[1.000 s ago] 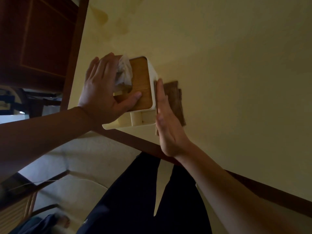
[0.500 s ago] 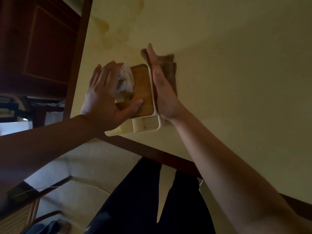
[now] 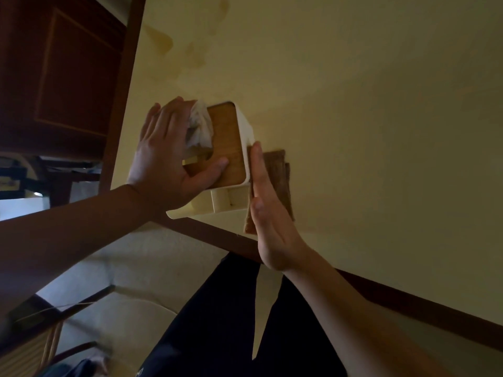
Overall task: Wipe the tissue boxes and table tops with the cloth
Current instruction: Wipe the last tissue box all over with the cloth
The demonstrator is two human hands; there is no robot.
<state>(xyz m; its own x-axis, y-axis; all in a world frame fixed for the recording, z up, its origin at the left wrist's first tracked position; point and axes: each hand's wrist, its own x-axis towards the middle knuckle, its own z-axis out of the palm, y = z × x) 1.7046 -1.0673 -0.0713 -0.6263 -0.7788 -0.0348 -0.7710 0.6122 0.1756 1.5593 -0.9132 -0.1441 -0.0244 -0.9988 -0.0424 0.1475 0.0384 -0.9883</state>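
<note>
Behind right hand [image 3: 268, 213], cloth [image 3: 275, 183] (mostly hidden), left hand [image 3: 166, 161] covering tissue box [image 3: 227, 148]

No text on anything here can be read.

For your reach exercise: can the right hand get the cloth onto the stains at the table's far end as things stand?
Probably yes: the right hand already presses the cloth flat, and bare table lies between it and the stains.

Tissue box [image 3: 234, 148] on table [image 3: 353, 104] near edge; cloth [image 3: 280, 180] apparently against its right side.
</note>
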